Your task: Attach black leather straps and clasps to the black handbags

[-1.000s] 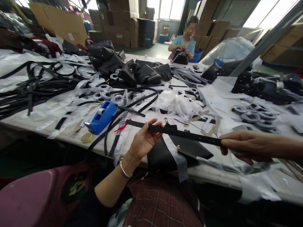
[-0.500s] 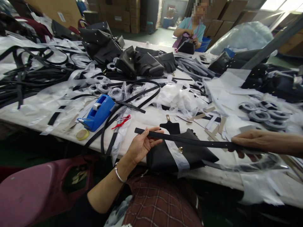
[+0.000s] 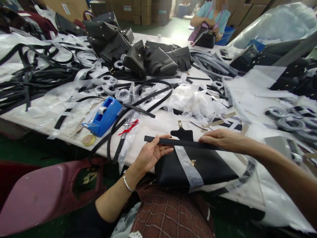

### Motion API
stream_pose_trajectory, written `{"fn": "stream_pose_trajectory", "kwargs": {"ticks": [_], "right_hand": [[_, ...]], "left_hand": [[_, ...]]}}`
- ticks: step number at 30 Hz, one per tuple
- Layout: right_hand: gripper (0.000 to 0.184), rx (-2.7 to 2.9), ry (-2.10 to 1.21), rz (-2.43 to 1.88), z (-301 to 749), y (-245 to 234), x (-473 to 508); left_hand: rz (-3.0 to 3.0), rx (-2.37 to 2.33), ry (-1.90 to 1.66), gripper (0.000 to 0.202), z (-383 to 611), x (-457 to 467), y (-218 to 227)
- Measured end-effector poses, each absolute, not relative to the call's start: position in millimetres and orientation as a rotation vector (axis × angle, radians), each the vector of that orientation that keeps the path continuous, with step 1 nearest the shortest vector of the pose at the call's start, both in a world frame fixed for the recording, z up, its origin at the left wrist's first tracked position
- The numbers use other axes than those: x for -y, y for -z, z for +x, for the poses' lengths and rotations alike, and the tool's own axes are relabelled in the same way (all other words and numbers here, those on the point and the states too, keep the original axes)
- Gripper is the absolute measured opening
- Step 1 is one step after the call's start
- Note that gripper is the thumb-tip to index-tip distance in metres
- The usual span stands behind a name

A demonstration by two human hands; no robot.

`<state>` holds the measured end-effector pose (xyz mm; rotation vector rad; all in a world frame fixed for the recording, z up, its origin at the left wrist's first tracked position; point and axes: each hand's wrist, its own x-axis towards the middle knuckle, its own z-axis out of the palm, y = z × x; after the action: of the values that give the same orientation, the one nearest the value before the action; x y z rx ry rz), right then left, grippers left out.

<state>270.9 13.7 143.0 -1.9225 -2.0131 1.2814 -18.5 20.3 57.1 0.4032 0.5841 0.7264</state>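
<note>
Inward along the strap (image 3: 183, 142), the right hand (image 3: 218, 138) has come closer to the left hand (image 3: 153, 153); both hands' fingers pinch it above the bag (image 3: 215, 167) at the counter's (image 3: 70, 133) near edge, likely to keep it straight. Leftward sits the dispenser (image 3: 104, 117); farther off, heaped bags (image 3: 162, 62).

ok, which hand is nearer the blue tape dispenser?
Left: the left hand is to the right of the blue tape dispenser; the right hand is farther right, along the black strap.
</note>
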Motion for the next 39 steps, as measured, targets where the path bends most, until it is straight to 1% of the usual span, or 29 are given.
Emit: {"fn": "stream_pose_trajectory", "kwargs": {"ticks": [3, 4, 5, 7, 9, 11, 13, 14, 17, 22, 26, 28, 29, 35, 39], "right_hand": [[0.027, 2.082, -1.351, -1.789, 235, -132, -14], [0.024, 2.101, -1.301, -1.757, 223, -128, -12], [0.02, 2.121, -1.201, -1.744, 214, -122, -9], [0.011, 2.134, -0.863, -1.764, 201, -108, -2], [0.007, 2.119, -0.482, -1.715, 197, -91, 6], [0.01, 2.127, -0.227, -1.576, 198, -75, 13], [0.015, 2.134, -0.086, -1.447, 200, -64, 17], [0.016, 2.123, -0.046, -1.416, 201, -60, 19], [0.021, 2.037, -0.011, -1.43, 203, -55, 21], [0.026, 1.946, -0.117, -1.515, 207, -54, 24], [0.028, 1.921, -0.083, -1.527, 208, -54, 25], [0.03, 1.915, -0.054, -1.518, 208, -56, 25], [0.03, 1.919, -0.036, -1.506, 208, -56, 25], [0.03, 1.986, 0.083, -1.453, 213, -55, 26], [0.03, 2.033, 0.15, -1.445, 215, -51, 29]], "left_hand": [[0.609, -0.632, -0.783, 0.037, -21, -22, -55], [0.707, -0.652, -0.805, 0.035, -24, -23, -54], [0.803, -0.673, -0.828, 0.03, -27, -23, -54], [0.955, -0.699, -0.869, 0.017, -34, -24, -56], [1.084, -0.697, -0.898, 0.013, -41, -24, -60], [1.27, -0.686, -0.895, 0.01, -48, -22, -63], [1.475, -0.689, -0.873, 0.006, -54, -19, -64], [1.549, -0.696, -0.86, 0.01, -56, -18, -63], [1.621, -0.703, -0.829, 0.015, -61, -14, -56], [1.494, -0.736, -0.85, 0.01, -65, -14, -47], [1.404, -0.756, -0.892, 0.01, -66, -14, -42], [1.278, -0.736, -0.905, 0.005, -66, -13, -38], [1.173, -0.724, -0.895, 0.006, -67, -12, -36], [0.518, -0.754, -0.821, 0.016, -78, -13, -26], [0.492, -0.703, -0.704, 0.036, -86, -11, -26]]}}
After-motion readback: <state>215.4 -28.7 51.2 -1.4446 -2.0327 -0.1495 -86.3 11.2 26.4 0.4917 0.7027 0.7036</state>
